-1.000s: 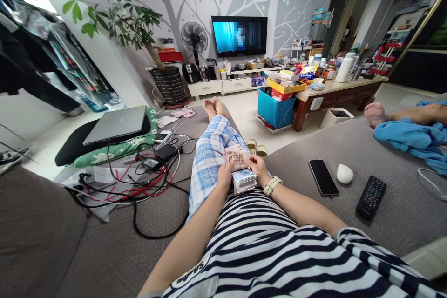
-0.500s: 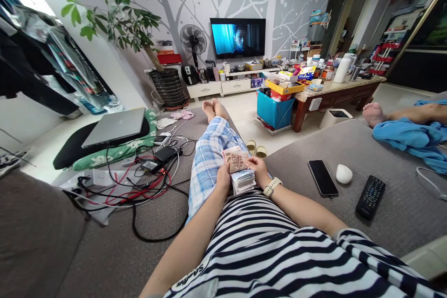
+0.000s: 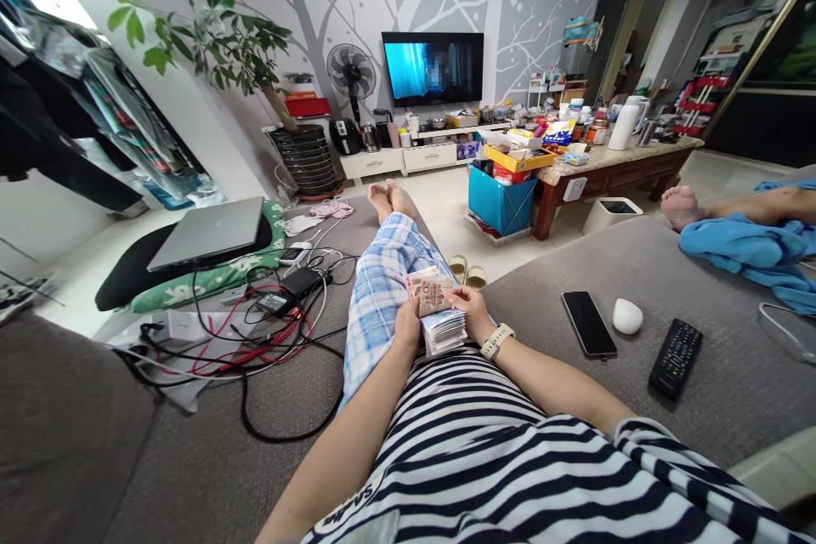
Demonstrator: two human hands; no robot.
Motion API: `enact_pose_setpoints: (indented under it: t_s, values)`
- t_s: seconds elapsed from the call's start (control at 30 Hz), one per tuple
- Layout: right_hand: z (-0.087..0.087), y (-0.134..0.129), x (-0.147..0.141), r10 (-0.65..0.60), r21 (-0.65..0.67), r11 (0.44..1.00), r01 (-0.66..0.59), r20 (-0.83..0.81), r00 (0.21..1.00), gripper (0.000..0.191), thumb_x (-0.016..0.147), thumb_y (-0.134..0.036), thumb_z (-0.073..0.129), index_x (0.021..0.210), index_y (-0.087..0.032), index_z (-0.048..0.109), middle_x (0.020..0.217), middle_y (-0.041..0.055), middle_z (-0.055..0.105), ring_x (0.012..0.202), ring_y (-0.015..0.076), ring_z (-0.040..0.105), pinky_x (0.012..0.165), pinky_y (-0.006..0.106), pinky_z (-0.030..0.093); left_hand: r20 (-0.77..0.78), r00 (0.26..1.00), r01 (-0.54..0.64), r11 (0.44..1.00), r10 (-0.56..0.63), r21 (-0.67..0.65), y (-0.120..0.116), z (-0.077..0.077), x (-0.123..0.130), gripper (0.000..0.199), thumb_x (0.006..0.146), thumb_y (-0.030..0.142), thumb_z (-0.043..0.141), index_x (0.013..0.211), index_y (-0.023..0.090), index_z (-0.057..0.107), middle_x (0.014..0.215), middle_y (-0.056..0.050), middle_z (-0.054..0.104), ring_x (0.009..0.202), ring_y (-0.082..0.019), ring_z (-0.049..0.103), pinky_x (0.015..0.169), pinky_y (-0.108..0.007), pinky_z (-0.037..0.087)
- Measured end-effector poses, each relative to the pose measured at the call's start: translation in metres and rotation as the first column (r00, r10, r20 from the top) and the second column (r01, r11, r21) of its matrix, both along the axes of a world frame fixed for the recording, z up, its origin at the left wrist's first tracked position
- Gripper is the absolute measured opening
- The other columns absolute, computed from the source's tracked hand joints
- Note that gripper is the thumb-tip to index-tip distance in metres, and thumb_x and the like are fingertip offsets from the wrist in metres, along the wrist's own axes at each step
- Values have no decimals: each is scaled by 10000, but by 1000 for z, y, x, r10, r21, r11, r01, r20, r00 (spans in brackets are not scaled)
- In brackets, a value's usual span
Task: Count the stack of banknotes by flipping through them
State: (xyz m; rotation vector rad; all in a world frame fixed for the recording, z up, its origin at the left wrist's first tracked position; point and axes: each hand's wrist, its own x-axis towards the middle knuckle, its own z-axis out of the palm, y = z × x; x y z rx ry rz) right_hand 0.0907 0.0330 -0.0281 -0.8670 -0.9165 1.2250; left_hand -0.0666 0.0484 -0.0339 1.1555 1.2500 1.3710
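Note:
Over my lap, both hands are closed on paper banknotes. My left hand (image 3: 408, 323) grips the left edge of the banknotes (image 3: 432, 291), whose top one is brownish and shows a "20". My right hand (image 3: 474, 313), with a pale watch (image 3: 497, 342) at the wrist, pinches their right side. Below them, between my palms, a thick stack of folded notes (image 3: 444, 331) rests against my striped shirt. Fingers on the far side of the stack are hidden. Blue plaid trousers (image 3: 376, 280) cover my outstretched legs.
On the grey sofa to my right lie a phone (image 3: 589, 324), a white case (image 3: 627, 317) and a remote control (image 3: 676, 359). Tangled cables (image 3: 280, 314) and a laptop (image 3: 210, 231) on a cushion are to my left. Another person's foot (image 3: 681, 207) rests at far right.
The view has shifted very slightly. Both hands keep their hold on the banknotes, with hardly any visible movement.

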Motion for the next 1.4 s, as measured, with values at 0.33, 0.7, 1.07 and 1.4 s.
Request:
enact_pose_setpoints:
  t_s: [0.33, 0.7, 1.07, 1.4]
  values:
    - [0, 0, 0, -3, -13, 1000, 3, -14, 1000, 317, 585, -437, 849, 659, -195, 659, 633, -9, 633, 593, 145, 521, 618, 301, 419, -1, 999, -38, 999, 38, -16, -2, 3, 2, 300, 837, 359, 568, 821, 168, 798, 930, -105, 799, 1049, -297, 705, 1034, -404, 495]
    - [1, -1, 1, -9, -25, 1000, 9, -17, 1000, 304, 579, -432, 831, 683, -194, 675, 627, -9, 626, 595, 146, 527, 619, 302, 426, -28, 999, -34, 999, 34, 6, -4, 7, 2, 289, 829, 308, 542, 802, 171, 795, 937, -103, 799, 1089, -311, 685, 1052, -421, 477]
    - [4, -3, 3, -2, -8, 1000, 2, 25, 1000, 360, 627, -532, 798, 623, -218, 622, 506, -44, 498, 506, 131, 411, 541, 293, 355, -5, 1000, 7, 1000, -7, 7, -5, 9, 2, 269, 791, 313, 586, 814, 158, 805, 915, -118, 798, 1013, -314, 706, 982, -389, 511]
    - [-1, 1, 1, 48, -3, 999, -48, 25, 999, 404, 674, -577, 768, 622, -218, 589, 520, -11, 580, 477, 125, 452, 514, 281, 348, 78, 997, -8, 998, 13, -62, -3, 3, 7, 294, 742, 395, 622, 799, 144, 764, 902, -131, 795, 950, -308, 727, 892, -408, 555]
